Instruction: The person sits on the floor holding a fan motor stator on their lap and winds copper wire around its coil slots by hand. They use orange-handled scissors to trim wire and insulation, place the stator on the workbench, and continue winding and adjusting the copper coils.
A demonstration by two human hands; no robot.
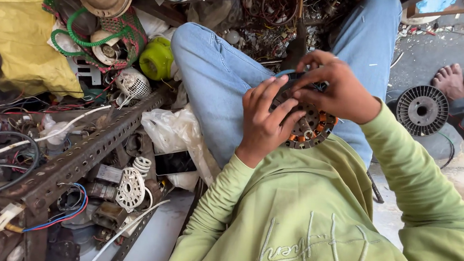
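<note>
At the far left a yellow cloth [18,25] is seen, and beside it a green hose [85,37] over scrap parts. A perforated metal bar [85,153] is laid across tangled wires. In the middle, a round motor stator [307,126] with copper windings is held above the lap by the left hand [264,122] and the right hand [338,89], both closed around it. At right, a black finned rotor disc [422,110] is placed on the floor.
</note>
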